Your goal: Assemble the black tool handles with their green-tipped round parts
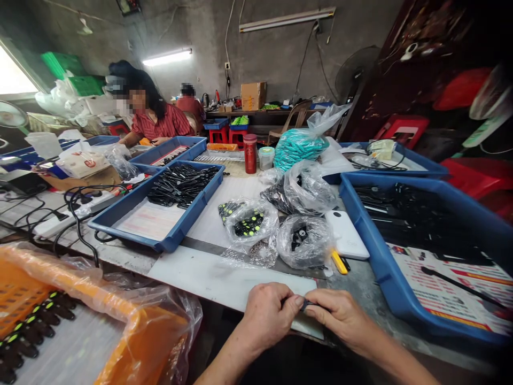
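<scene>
My left hand (267, 314) and my right hand (341, 316) meet above the front edge of the table. Both are closed, thumbs toward each other, pinching a small black part (306, 303). Most of that part is hidden by my fingers, so I cannot make out its kind. Under and beside the hands lies a pale board (224, 278). Just beyond it stand an open plastic bag of black pieces with green dots (249, 223) and another bag of small black parts (300, 238). A yellow-handled tool (339, 262) lies close to my right hand.
Blue trays of black parts flank me, at left (160, 247) and right (385, 289). An orange crate (132, 331) lined with plastic stands front left. Further back are a white flat device (347, 235), a bag of teal pieces (300, 147) and a red bottle (250, 155). A co-worker (160, 120) sits back left.
</scene>
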Available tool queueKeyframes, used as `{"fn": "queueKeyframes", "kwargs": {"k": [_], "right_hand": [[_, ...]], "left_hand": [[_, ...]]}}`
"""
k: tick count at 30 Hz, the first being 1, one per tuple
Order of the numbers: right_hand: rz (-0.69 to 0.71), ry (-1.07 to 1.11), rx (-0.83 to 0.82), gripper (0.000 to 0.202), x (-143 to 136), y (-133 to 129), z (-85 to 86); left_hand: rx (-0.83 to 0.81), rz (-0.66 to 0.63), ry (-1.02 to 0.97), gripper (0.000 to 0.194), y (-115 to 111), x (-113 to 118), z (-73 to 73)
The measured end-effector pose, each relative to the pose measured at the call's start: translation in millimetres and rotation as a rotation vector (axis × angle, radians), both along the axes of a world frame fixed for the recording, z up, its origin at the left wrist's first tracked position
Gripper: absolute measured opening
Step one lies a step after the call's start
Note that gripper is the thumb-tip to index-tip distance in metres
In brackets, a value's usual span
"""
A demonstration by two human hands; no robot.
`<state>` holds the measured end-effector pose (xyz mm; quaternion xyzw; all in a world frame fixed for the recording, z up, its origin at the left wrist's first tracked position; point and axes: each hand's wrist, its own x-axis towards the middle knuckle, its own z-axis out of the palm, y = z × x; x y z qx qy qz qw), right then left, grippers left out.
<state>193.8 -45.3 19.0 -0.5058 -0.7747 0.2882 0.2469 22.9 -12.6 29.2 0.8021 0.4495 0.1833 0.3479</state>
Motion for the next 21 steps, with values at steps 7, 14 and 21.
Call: {"fn": "queueKeyframes", "kwargs": {"k": [7, 14, 21], "right_hand": [[0.054, -0.004, -0.015, 0.056, 1.3, 0.3, -1.9], [-0.032, 0.011, 0.002, 0.045, -0.3, -2.2, -5.9], [-0.016, 0.001, -0.025, 0.046, 3.4, -0.8, -5.3]], "left_hand": [[-0.054, -0.015, 0.019, 0.029, 0.1, -0.8, -1.8], [-0.04, 0.088, 0.03, 0.03, -4.8, 3.4, -5.3], [-0.018, -0.008, 0.024, 0.036, -3.3, 2.6, -9.4]]}}
